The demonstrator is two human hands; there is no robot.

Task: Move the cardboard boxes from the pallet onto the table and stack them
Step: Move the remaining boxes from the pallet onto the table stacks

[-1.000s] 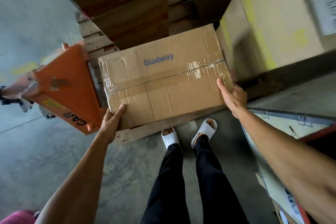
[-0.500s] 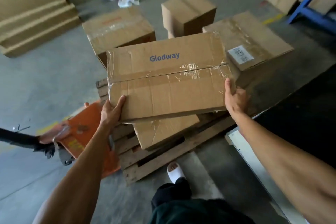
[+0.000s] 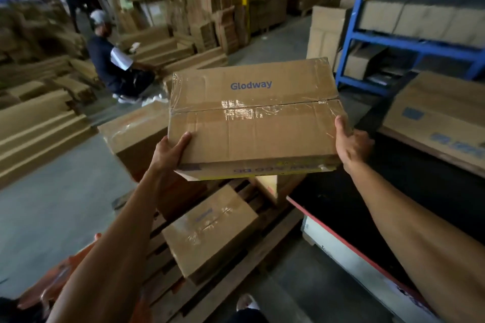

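Note:
A taped cardboard box marked "Glodway" [image 3: 252,118] hangs in the air in front of me, well above the wooden pallet [image 3: 236,265]. My left hand [image 3: 170,152] grips its near left corner and my right hand [image 3: 351,144] grips its right side. On the pallet below lie a smaller taped box [image 3: 210,233] and a larger box [image 3: 133,136] to the left. The dark-topped table [image 3: 393,191] with a white and red side stands at the right. A big flat box [image 3: 441,118] lies on its far side.
An orange pallet jack [image 3: 60,283] sits at the lower left. A person [image 3: 112,60] crouches on the floor beyond the pallet among stacks of flattened cardboard [image 3: 39,123]. Blue shelving [image 3: 409,42] with boxes stands at the back right. My foot [image 3: 246,304] is by the pallet.
Both hands have lifted the Glodway box off the pallet and raised it high. My view has tilted up from the floor to the warehouse.

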